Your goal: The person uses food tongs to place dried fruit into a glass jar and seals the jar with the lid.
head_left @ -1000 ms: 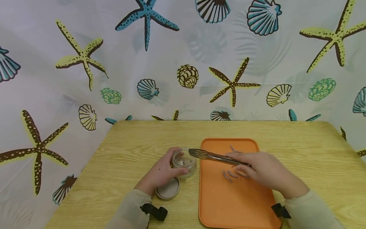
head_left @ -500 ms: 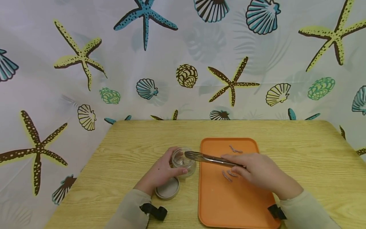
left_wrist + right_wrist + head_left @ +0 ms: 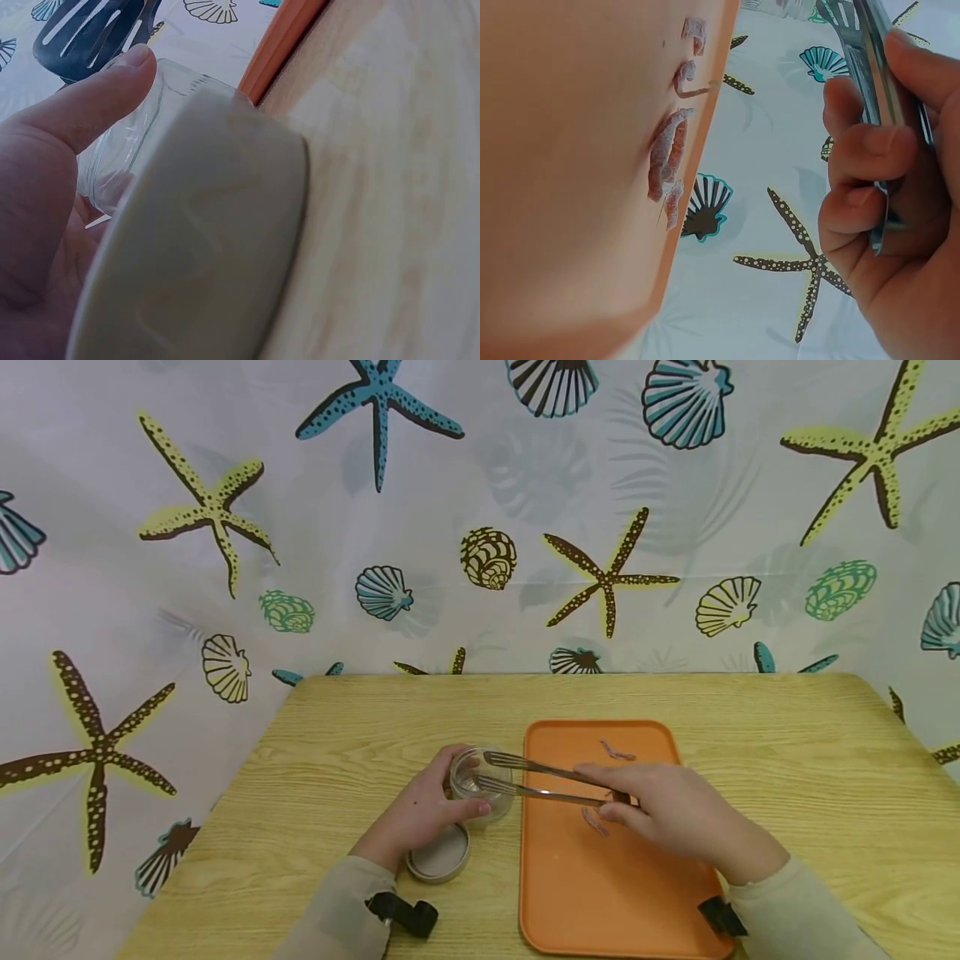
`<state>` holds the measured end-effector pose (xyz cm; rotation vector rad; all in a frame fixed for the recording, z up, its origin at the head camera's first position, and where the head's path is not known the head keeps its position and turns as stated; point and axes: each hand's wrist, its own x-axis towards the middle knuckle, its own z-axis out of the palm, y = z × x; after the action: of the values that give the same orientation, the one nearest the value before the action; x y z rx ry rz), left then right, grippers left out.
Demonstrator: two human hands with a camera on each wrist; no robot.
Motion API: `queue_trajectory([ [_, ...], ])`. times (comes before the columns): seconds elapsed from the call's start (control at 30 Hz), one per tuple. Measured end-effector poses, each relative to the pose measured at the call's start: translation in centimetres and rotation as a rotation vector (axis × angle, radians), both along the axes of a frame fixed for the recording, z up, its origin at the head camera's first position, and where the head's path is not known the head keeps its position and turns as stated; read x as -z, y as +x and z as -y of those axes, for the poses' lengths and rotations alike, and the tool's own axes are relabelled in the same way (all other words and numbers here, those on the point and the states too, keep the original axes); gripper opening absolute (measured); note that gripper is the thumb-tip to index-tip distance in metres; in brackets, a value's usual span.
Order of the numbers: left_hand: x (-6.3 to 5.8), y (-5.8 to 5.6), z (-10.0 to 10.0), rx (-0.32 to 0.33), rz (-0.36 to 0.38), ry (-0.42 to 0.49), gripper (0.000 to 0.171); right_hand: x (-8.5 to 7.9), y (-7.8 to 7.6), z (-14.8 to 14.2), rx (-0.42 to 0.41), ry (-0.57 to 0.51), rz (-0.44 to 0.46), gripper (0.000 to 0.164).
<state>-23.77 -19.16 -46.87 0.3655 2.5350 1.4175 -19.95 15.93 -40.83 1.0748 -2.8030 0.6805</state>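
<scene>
This looks like a small curtained-off work corner, the kind of room beyond it impossible to tell, since a pale cloth (image 3: pixel 315 527) printed with starfish (image 3: pixel 606 578) and seashells (image 3: pixel 383 592) hangs behind and to both sides of a wood-grain desk (image 3: pixel 375 714).

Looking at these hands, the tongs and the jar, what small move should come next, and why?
Probably lift the tongs clear of the jar toward the strips lying on the orange tray: the right hand holds the tongs with tips spread at the jar's mouth, and no strip shows between them.
</scene>
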Motion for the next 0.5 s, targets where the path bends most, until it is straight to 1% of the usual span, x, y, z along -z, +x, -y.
queue_trajectory([
  [0.1,0.0,0.01,-0.01,-0.003,0.001,-0.015,0.091,0.01,-0.03,0.04,-0.012,0.0,0.025,0.054],
  [0.23,-0.04,0.0,-0.05,-0.006,0.001,-0.027,0.093,0.05,-0.03,-0.05,-0.004,0.012,0.035,0.053],
  [0.5,0.06,-0.07,-0.01,0.012,0.005,0.011,0.092,-0.05,0.0,-0.49,0.025,-0.007,0.05,0.051],
])
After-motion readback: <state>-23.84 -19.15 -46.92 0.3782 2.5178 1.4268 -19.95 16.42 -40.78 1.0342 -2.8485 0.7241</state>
